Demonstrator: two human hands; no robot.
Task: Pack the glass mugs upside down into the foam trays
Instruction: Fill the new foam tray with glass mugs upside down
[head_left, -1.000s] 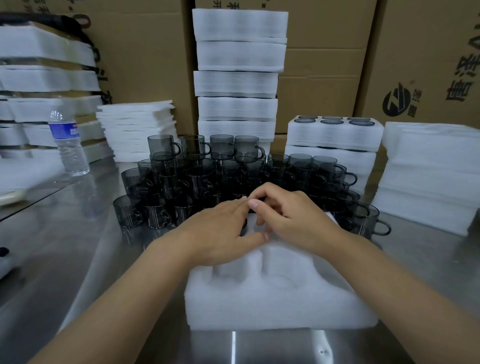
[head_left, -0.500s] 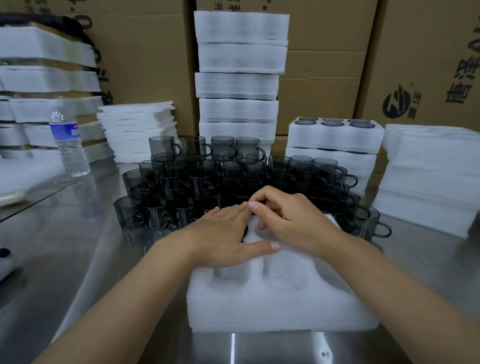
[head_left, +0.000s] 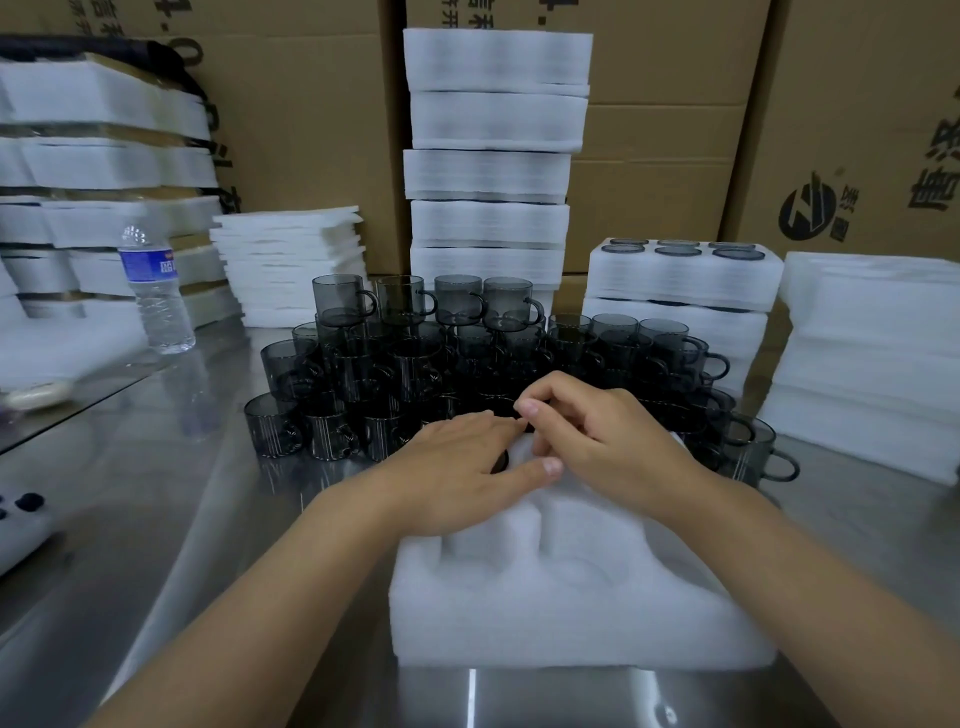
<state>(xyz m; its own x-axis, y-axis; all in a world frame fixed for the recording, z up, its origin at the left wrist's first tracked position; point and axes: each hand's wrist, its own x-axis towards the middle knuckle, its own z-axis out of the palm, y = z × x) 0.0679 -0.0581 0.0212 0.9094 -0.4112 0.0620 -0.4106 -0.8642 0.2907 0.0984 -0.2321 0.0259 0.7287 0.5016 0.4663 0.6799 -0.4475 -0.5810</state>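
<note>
White foam tray on the steel counter, close in front. Left hand laid over the tray's far left pocket, fingers fairly straight and together, thumb stretched rightward, over the dark round edge of a mug in that pocket. Right hand at the tray's far edge, touching the left, fingers curled; clamped on anything or not, cannot tell. Just beyond the tray, a dense cluster of smoky glass mugs, upright, some stacked. Farther behind the tray, foam tray stacks and cardboard boxes; beyond its left side, a water bottle.
</note>
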